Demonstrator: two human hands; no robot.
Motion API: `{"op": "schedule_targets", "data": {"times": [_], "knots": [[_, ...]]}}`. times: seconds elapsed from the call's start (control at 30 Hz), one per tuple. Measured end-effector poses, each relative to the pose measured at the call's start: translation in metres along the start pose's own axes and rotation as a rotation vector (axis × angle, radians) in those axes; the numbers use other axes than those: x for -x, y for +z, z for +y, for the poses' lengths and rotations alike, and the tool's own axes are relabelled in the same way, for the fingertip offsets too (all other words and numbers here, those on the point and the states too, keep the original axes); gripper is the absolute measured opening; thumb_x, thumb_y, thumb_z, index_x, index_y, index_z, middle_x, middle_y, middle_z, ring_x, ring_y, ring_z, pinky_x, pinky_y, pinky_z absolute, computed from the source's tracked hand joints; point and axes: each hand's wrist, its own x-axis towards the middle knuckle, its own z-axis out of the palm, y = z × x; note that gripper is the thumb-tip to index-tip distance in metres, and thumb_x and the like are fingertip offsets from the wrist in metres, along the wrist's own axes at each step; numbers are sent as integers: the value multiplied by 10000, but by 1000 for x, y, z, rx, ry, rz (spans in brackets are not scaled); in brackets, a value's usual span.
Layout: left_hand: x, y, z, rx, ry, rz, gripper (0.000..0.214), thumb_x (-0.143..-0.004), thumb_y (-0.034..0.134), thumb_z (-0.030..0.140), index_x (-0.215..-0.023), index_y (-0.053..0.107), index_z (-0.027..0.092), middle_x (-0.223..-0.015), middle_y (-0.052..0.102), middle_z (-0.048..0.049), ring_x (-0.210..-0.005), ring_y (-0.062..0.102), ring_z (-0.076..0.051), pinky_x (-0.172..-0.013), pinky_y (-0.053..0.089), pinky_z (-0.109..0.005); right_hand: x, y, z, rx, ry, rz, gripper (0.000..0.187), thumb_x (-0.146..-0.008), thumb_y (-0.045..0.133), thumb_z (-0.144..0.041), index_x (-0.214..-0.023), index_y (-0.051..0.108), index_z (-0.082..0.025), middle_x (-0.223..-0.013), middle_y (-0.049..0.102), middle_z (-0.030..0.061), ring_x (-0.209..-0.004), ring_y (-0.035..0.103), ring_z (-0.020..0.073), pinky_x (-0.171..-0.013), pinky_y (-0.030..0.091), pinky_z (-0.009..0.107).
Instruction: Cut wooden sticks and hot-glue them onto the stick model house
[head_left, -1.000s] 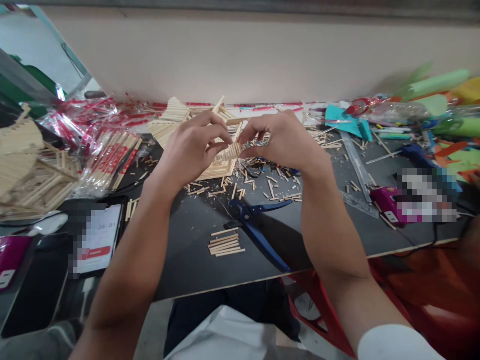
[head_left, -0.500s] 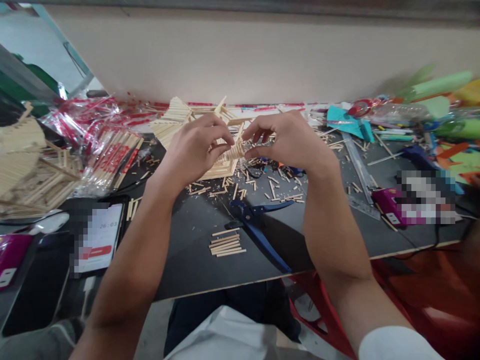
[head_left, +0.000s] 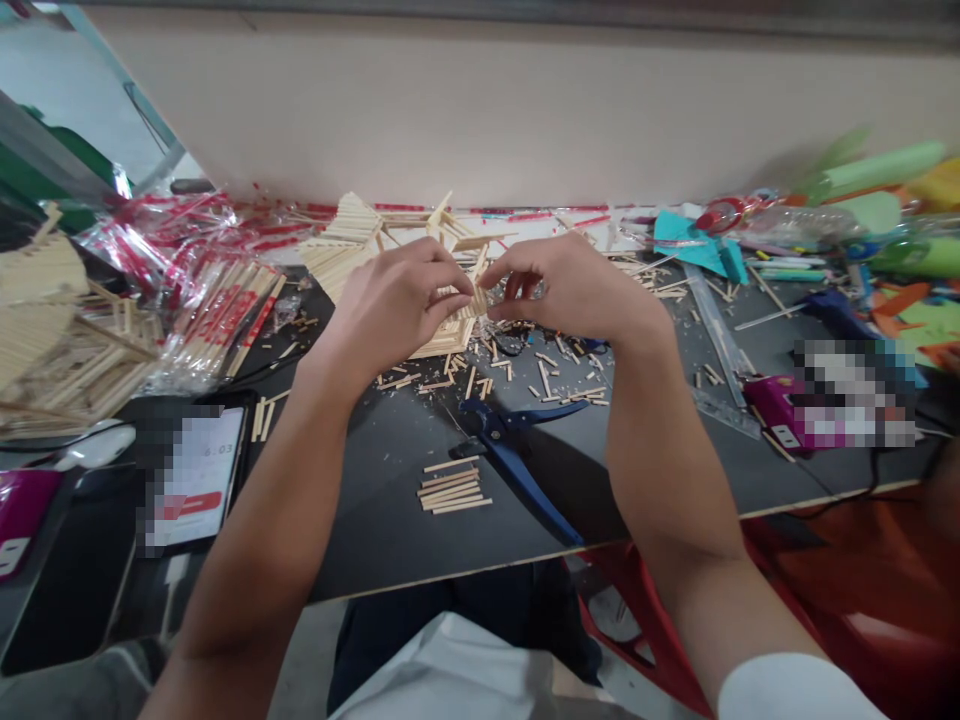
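A small structure of thin wooden sticks (head_left: 343,240) with slatted, roof-like panels stands at the back of the dark table, partly hidden by my hands. My left hand (head_left: 401,295) reaches to its near right side, thumb and forefinger pinched on a slatted part. Facing it, my right hand (head_left: 559,285) has its thumb and forefinger closed round the right edge of the same part. Any single stick between the fingertips is too small to make out. Closer to me lie a blue-handled cutter (head_left: 517,465) and a small row of cut sticks (head_left: 454,487).
Stick offcuts (head_left: 547,375) litter the table around the structure. A second stick structure (head_left: 45,330), wrapped stick bundles (head_left: 221,310) and a phone (head_left: 199,470) are on the left. To the right lie a clear ruler (head_left: 716,335), a purple box (head_left: 780,410) and coloured paper (head_left: 694,243).
My right hand has moved slightly left, its fingers closing in on the slatted part. My left hand has shifted a little right, bringing the fingertips of both hands nearer together.
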Motion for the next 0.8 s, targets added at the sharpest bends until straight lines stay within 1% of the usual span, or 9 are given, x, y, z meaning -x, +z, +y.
{"op": "schedule_targets", "data": {"times": [0.17,0.33,0.47,0.57,0.7,0.8], "knots": [[0,1,2,-31,-7,-39,147,-919,614,245,-959,756,247,-1028,701,-39,-892,648,-205,-830,497,-354,0,0,-1,3,-6,-1,224,-785,773,-331,-978,753,-218,-819,721,32,-725,648,192,-694,491,337],[0,0,2,-49,-14,-63,160,-929,609,247,-988,758,233,-1037,689,-40,-910,638,-193,-858,491,-342,0,-1,-2,53,-17,-23,248,-816,744,-359,-1002,742,-196,-854,728,42,-736,656,186,-711,494,327],[0,1,3,-42,-18,-62,168,-937,599,256,-983,757,222,-1027,688,-41,-901,635,-182,-876,488,-340,1,-1,-3,80,-26,-27,271,-834,724,-380,-1022,742,-186,-850,727,46,-738,653,187,-714,491,330],[0,2,4,-47,-31,-61,165,-936,600,271,-972,747,206,-1026,691,-44,-907,637,-186,-874,489,-341,1,-1,-5,96,-29,-26,252,-834,722,-351,-1012,746,-174,-845,722,47,-735,651,183,-720,485,331],[0,2,6,-66,-54,-70,200,-953,576,310,-1033,718,195,-1051,689,-57,-921,638,-197,-856,494,-342,1,-1,-8,81,-19,-29,215,-828,726,-293,-1002,748,-170,-844,720,41,-729,647,174,-718,483,324],[1,1,8,-84,-53,-89,258,-959,580,370,-1107,693,193,-1097,668,-68,-948,637,-209,-854,491,-347,0,0,-7,59,0,-25,222,-821,740,-274,-1016,753,-168,-855,720,40,-747,648,176,-722,480,324]]}}
